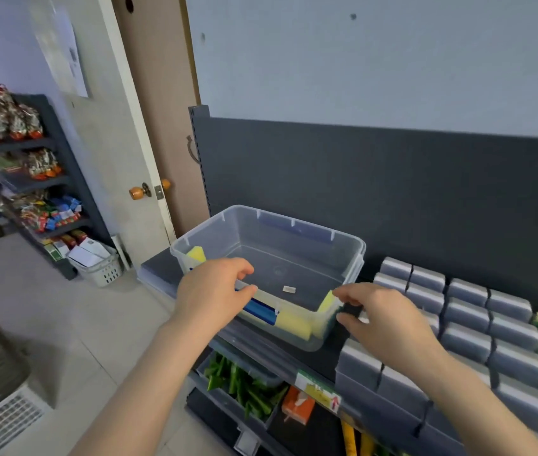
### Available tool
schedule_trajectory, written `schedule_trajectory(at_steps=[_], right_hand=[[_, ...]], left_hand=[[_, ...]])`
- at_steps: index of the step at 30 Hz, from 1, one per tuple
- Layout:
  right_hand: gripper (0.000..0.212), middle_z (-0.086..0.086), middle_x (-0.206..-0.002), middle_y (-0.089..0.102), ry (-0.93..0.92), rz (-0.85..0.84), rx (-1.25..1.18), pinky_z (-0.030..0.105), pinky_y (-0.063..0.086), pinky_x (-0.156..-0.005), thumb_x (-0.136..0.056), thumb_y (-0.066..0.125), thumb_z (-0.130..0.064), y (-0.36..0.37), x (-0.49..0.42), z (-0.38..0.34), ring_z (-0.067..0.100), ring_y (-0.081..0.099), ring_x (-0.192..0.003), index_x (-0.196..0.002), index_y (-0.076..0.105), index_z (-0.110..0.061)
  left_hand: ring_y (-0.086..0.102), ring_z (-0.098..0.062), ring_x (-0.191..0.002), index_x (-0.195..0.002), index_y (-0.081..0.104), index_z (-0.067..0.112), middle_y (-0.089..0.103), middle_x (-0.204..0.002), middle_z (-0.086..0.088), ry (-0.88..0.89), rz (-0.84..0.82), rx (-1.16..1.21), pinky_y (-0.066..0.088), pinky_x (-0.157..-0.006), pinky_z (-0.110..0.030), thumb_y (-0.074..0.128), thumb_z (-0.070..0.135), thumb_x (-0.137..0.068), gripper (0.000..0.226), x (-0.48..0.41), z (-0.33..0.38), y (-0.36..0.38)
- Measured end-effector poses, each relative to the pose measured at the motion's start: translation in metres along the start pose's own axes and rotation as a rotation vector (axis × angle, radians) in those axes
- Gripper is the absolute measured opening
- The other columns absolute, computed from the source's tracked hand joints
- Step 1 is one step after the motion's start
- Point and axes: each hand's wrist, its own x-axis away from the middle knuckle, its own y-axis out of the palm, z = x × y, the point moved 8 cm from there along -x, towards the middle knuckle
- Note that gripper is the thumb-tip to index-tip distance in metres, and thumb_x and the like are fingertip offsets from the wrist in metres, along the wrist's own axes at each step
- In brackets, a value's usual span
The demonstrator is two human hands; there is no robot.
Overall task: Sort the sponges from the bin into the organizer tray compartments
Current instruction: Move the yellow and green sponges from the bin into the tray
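We cannot read the sticker (289, 289) in the clear bin (294, 225). Our left hand (215, 291) grips its rim; whether our right hand (389, 319) grips, we cannot tell. Yellow sponges (294, 324) lie inside, between our hands.

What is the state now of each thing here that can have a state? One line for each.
Clear bin: without lid, upright on the shelf, nearly empty.
Yellow sponges: a few left, along the bin's walls.
Left hand: grips the bin's near rim.
Right hand: fingers spread at the bin's right corner; contact unclear.
Organizer tray: filled with grey sponges.
Door: stands open.
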Motion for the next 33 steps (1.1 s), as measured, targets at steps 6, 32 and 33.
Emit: schedule_trajectory(at_steps=[6, 32, 33], right_hand=[[0.039, -0.017, -0.126, 0.057, -0.082, -0.075, -0.007, 0.019, 0.044, -0.09, -0.09, 0.056, -0.034, 0.028, -0.053, -0.023, 0.006, 0.054, -0.113, -0.129, 0.051, -0.034], [0.014, 0.006, -0.085, 0.051, -0.336, -0.761, 0.09, 0.034, 0.039, -0.059, -0.084, 0.057, -0.026, 0.21, -0.233, -0.07, 0.023, 0.046, -0.08, -0.086, 0.051, -0.013], [0.013, 0.004, -0.084, 0.048, -0.328, -0.785, 0.097, 0.032, 0.034, -0.057, -0.084, 0.057, -0.025, 0.217, -0.231, -0.069, 0.022, 0.043, -0.079, -0.086, 0.05, -0.014]], left_hand=[[0.06, -0.001, -0.098, -0.118, 0.061, 0.036, 0.065, -0.109, 0.019, -0.002, -0.051, 0.025, 0.052, -0.075, -0.025, 0.063, 0.042, -0.087, 0.032, -0.039, -0.04, 0.013], [0.054, -0.028, -0.117, -0.139, 0.048, 0.025, 0.052, -0.134, -0.006, 0.158, -0.753, -0.487, 0.046, -0.092, -0.032, 0.047, -0.007, -0.091, 0.058, -0.219, -0.154, 0.116], [0.054, -0.027, -0.118, -0.138, 0.049, 0.024, 0.051, -0.135, -0.006, 0.169, -0.787, -0.476, 0.046, -0.092, -0.031, 0.046, -0.009, -0.09, 0.059, -0.219, -0.156, 0.12]])
